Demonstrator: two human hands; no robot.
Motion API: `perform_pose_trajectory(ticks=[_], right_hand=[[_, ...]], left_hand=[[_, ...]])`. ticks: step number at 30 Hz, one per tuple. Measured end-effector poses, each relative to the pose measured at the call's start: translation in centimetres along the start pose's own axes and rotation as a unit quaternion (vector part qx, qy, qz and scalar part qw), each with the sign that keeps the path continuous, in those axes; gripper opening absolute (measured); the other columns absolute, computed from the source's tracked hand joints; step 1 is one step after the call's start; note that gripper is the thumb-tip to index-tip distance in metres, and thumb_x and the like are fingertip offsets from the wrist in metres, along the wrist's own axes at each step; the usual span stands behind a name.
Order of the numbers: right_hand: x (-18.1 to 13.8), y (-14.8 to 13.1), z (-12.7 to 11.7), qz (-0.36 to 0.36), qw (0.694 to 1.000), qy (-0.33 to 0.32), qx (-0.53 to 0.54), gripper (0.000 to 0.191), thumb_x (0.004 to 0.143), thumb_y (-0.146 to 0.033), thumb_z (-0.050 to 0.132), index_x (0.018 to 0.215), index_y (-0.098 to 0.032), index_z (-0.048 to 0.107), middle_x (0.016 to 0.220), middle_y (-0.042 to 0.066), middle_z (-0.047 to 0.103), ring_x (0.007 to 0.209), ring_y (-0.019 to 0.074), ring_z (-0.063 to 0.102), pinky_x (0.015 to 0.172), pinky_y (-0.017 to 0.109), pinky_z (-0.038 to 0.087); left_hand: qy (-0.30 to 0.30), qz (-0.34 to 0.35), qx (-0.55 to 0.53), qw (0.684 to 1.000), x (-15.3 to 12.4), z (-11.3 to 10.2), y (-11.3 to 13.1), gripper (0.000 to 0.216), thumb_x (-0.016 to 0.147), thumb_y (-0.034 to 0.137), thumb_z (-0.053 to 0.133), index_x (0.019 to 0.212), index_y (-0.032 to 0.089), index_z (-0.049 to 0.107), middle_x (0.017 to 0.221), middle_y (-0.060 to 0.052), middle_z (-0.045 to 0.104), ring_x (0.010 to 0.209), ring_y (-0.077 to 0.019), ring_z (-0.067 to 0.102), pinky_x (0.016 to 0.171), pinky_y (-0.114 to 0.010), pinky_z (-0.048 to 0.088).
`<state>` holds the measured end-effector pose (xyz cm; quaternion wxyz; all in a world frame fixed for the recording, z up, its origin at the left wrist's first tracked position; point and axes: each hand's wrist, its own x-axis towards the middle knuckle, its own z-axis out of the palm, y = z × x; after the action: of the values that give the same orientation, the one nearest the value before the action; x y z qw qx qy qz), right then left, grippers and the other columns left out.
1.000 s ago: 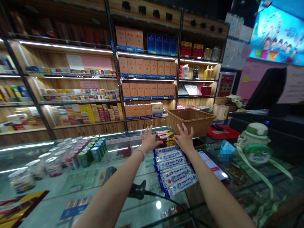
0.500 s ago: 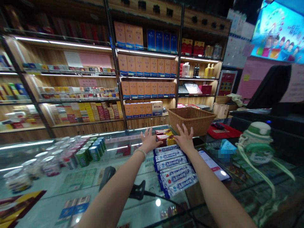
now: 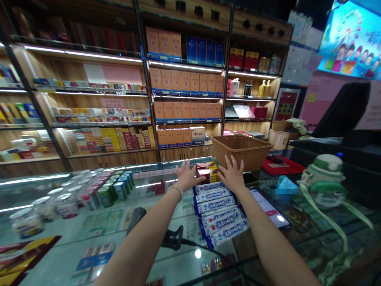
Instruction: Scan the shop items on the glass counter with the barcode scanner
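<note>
Both of my hands are stretched over the glass counter [image 3: 166, 254], on either side of a small stack of red and yellow wrapped snack bars [image 3: 206, 171]. My left hand [image 3: 187, 177] is open at the left end of the stack, its thumb pointing towards the bars. At the right end, my right hand [image 3: 232, 173] has its fingers spread, thumb by the yellow ends; whether it touches them I cannot tell. Several blue and white wrapped bars [image 3: 218, 206] lie in a row on the near side of the stack, just below my hands.
Behind my right hand stands a wicker basket [image 3: 242, 153]. A black handheld scanner [image 3: 174, 238] lies under my left forearm. A phone [image 3: 269, 208] and a green-white water bottle [image 3: 326, 174] are on the right. Jars [image 3: 68, 206] and cans [image 3: 105, 195] stand at the left.
The whole view has shifted slightly. My hands stay at the two ends of the snack bar stack, with the fingers still spread; the bars have not visibly moved.
</note>
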<state>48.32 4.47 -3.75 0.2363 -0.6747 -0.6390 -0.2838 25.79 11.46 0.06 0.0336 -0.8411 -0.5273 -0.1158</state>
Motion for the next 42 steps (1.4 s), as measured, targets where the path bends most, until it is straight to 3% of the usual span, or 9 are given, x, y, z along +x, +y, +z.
perform_pose_trajectory(ticks=[7, 14, 21, 30, 42], right_hand=[[-0.2, -0.6, 0.2, -0.003, 1.000, -0.007, 0.000, 0.060, 0.097, -0.062, 0.054, 0.151, -0.037, 0.050, 0.172, 0.009, 0.020, 0.158, 0.0366, 0.011, 0.121, 0.070, -0.001], [-0.6, -1.0, -0.1, -0.016, 1.000, -0.006, -0.007, 0.060, 0.098, -0.061, 0.050, 0.152, -0.037, 0.048, 0.171, 0.008, 0.024, 0.158, 0.0354, 0.011, 0.121, 0.070, -0.001], [0.1, -2.2, -2.2, -0.031, 0.999, 0.004, -0.009, 0.057, 0.099, -0.059, 0.046, 0.151, -0.036, 0.050, 0.170, 0.009, 0.026, 0.158, 0.0343, 0.012, 0.122, 0.069, -0.001], [1.1, -6.6, -5.4, -0.046, 0.999, -0.005, 0.008, 0.055, 0.101, -0.057, 0.045, 0.152, -0.036, 0.048, 0.170, 0.010, 0.027, 0.158, 0.0354, 0.015, 0.121, 0.070, 0.002], [1.3, -13.4, -8.3, -0.060, 0.998, -0.005, 0.032, 0.056, 0.102, -0.059, 0.042, 0.154, -0.037, 0.045, 0.169, 0.009, 0.029, 0.157, 0.0348, 0.016, 0.121, 0.069, 0.002]], left_hand=[[-0.001, 0.007, 0.000, 1.000, -0.7, -0.1, -0.7, 0.099, 0.083, 0.084, 0.045, 0.163, 0.030, 0.024, 0.174, -0.016, 0.002, 0.159, -0.0424, -0.002, 0.120, -0.074, 0.001], [0.018, 0.008, 0.001, 1.000, -2.1, -1.4, -1.5, 0.092, 0.088, 0.080, 0.041, 0.164, 0.030, 0.023, 0.174, -0.015, 0.004, 0.160, -0.0398, -0.001, 0.121, -0.072, 0.003], [0.042, -0.009, -0.003, 0.999, -3.4, -4.1, -3.4, 0.088, 0.090, 0.076, 0.044, 0.163, 0.030, 0.025, 0.174, -0.014, 0.006, 0.160, -0.0379, 0.000, 0.122, -0.071, 0.003], [0.085, -0.019, 0.004, 0.996, -6.8, -7.7, -6.9, 0.074, 0.095, 0.068, 0.041, 0.159, 0.030, 0.037, 0.173, -0.013, 0.015, 0.160, -0.0370, 0.006, 0.123, -0.069, 0.002], [0.162, -0.013, 0.067, 0.984, -11.9, -10.4, -11.7, 0.062, 0.098, 0.060, 0.046, 0.152, 0.031, 0.049, 0.168, -0.012, 0.031, 0.157, -0.0352, 0.020, 0.125, -0.066, 0.007]])
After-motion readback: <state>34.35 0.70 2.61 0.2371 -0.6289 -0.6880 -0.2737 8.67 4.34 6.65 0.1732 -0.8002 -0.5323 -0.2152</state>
